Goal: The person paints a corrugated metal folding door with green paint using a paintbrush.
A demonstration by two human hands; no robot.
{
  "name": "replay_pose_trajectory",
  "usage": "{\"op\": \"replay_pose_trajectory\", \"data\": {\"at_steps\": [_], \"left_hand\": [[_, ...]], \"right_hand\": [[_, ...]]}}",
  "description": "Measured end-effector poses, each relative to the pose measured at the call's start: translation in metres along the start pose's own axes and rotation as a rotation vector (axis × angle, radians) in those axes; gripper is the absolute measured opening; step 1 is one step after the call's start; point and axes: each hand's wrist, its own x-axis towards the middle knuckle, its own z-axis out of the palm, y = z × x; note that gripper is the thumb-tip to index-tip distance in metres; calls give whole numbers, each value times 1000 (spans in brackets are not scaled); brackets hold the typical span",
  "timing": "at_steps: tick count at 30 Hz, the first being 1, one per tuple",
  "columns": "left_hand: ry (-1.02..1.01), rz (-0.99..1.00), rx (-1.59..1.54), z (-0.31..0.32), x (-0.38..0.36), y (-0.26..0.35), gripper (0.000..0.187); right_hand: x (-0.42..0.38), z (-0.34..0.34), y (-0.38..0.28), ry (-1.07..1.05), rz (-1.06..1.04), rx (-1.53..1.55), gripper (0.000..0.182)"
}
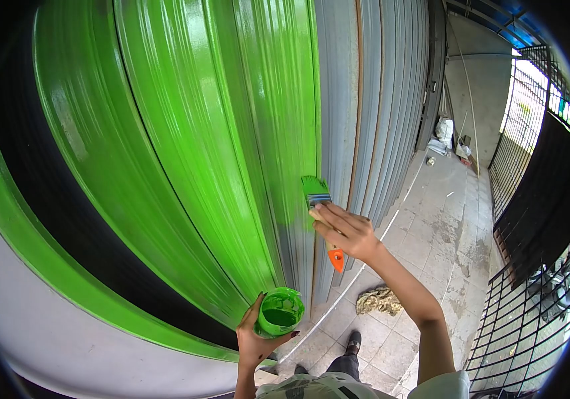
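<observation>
If the L hand (255,340), fingers wrapped round a round, green-smeared plastic tub (285,298), were to tip, wet green paint (279,317) would prob. slop onto the pale grey tiled floor (401,266); cause: wide mouth, no lid seen on it. Crumpled tan-brown heap, poss. cloth (378,301), lies nearby & could catch drips. Other risk: runs on the glossy green ribbed metal panel (178,133) if bristles carry too much; missed grooves too, given the ribs. R hand (348,229) grips a flat, silver-ferruled, orange-ended paintbrush (318,198), bristles up at the border btwn green & bare grey ribbed metal (338,100); a slip could streak the grey. Brush: bristles soaked green, ferrule smeared, pale handle angled down, hole in orange end. Tub: below & left of brush in view, inner wall coated, dark green pool inside; depth can't tell.
</observation>
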Motion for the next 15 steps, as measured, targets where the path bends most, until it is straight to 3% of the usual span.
{"op": "replay_pose_trajectory", "data": {"at_steps": [6, 10, 15], "left_hand": [[29, 11, -79, 3, -1, -7, 96], [28, -12, -202, 4, -4, -15, 91], [-15, -69, -383, 1, -5, -10, 77]], "right_hand": [[-97, 28, -46, -236, -21, 77, 10], [-109, 22, -58, -447, -3, 229, 13], [-42, 16, 0, -75, -4, 37, 10]]}}
